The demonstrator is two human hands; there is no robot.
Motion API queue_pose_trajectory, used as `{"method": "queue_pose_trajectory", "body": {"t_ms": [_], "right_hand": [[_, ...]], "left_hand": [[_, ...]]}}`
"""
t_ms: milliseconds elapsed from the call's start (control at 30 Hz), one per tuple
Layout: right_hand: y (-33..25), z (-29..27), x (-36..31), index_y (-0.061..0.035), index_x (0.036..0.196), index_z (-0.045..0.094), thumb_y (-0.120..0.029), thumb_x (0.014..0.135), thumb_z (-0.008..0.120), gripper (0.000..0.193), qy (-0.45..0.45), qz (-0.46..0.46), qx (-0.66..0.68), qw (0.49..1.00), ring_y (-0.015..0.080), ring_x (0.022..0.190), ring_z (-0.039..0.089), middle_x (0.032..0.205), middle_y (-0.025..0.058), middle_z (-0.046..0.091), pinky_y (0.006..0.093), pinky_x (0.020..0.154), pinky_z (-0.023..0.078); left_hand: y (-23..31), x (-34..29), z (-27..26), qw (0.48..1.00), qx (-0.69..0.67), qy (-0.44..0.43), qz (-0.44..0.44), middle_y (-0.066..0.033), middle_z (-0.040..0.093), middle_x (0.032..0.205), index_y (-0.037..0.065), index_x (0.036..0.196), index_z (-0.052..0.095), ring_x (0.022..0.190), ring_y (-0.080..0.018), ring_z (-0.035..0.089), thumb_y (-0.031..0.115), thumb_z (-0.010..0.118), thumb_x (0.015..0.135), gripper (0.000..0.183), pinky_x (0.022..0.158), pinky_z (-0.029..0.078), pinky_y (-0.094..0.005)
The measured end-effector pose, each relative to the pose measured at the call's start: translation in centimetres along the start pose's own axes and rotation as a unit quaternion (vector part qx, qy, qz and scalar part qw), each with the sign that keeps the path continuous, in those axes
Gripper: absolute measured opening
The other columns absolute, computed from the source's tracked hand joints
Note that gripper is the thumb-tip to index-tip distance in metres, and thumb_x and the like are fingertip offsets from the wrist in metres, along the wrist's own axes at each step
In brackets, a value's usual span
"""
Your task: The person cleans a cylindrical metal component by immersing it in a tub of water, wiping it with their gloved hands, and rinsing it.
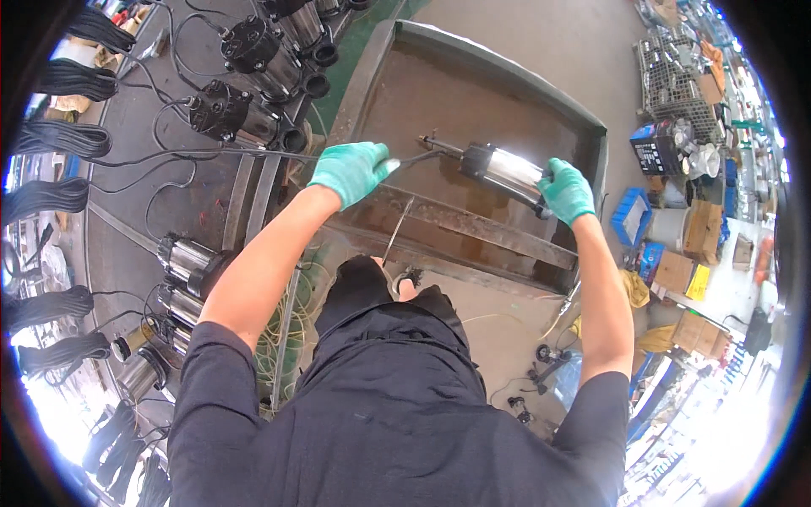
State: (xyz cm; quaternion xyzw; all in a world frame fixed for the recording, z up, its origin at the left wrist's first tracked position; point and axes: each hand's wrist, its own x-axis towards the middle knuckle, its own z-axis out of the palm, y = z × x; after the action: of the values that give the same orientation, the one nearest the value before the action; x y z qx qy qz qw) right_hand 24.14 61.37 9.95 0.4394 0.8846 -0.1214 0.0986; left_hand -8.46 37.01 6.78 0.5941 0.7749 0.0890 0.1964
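My left hand [351, 173], in a green glove, is closed around a black cable [417, 158]. This cable runs off to the left and also reaches the near end of a shiny steel submersible pump [511, 171]. My right hand [568, 190], gloved in green too, grips the pump's right end, its fingers partly hidden behind it. The pump lies roughly level over a metal tank [599, 160] of brownish water. From its left end sticks a dark pipe with a brass-coloured fitting [428, 140].
A metal crossbar [481, 226] spans the tank's near side. On the left bench stand several steel pumps [258, 57], with coiled black cables [59, 137] beyond them. To the right are a wire basket [676, 76], a blue crate [631, 215] and cardboard boxes [673, 272].
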Motion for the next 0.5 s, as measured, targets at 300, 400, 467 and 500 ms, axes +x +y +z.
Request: {"method": "queue_pose_trajectory", "body": {"t_ms": [300, 400, 467, 500], "right_hand": [[-2.6, 8.2, 5.8, -0.0106, 0.119, 0.060, -0.024, 0.088, 0.066, 0.035, -0.028, 0.014, -0.020, 0.999, 0.0391, 0.105, 0.066, 0.119, 0.0169, 0.065, 0.0482, 0.089, 0.053], [-2.9, 10.7, 6.9, -0.0118, 0.127, 0.056, -0.025, 0.088, 0.066, 0.042, -0.022, 0.026, -0.009, 0.999, 0.0396, 0.105, 0.066, 0.123, 0.0167, 0.062, 0.0490, 0.089, 0.053], [-2.7, 12.1, 7.4, -0.0123, 0.131, 0.054, -0.024, 0.089, 0.065, 0.045, -0.024, 0.030, 0.000, 0.999, 0.0401, 0.105, 0.066, 0.125, 0.0162, 0.061, 0.0496, 0.088, 0.053], [-2.9, 12.7, 7.7, -0.0122, 0.131, 0.054, -0.024, 0.089, 0.064, 0.045, -0.018, 0.035, 0.007, 0.999, 0.0406, 0.105, 0.066, 0.127, 0.0161, 0.060, 0.0498, 0.088, 0.053]], "left_hand": [[-2.8, 2.8, 6.0, 0.993, -0.005, 0.057, -0.099, -0.0122, 0.071, 0.090, 0.012, 0.089, 0.072, 0.087, -0.0353, 0.068, 0.047, 0.055, 0.098, 0.040, 0.076, 0.054, -0.0456], [-2.7, 3.1, 6.1, 0.988, -0.032, 0.064, -0.139, -0.0125, 0.073, 0.092, 0.012, 0.089, 0.074, 0.087, -0.0363, 0.069, 0.043, 0.053, 0.097, 0.038, 0.076, 0.054, -0.0482], [-2.4, 3.3, 5.8, 0.988, -0.005, 0.019, -0.151, -0.0121, 0.072, 0.092, 0.014, 0.090, 0.074, 0.087, -0.0359, 0.069, 0.044, 0.052, 0.098, 0.038, 0.078, 0.055, -0.0472], [-2.3, 3.5, 5.6, 0.988, -0.004, 0.016, -0.152, -0.0121, 0.072, 0.092, 0.014, 0.090, 0.074, 0.087, -0.0359, 0.069, 0.044, 0.052, 0.098, 0.038, 0.078, 0.055, -0.0472]]}}
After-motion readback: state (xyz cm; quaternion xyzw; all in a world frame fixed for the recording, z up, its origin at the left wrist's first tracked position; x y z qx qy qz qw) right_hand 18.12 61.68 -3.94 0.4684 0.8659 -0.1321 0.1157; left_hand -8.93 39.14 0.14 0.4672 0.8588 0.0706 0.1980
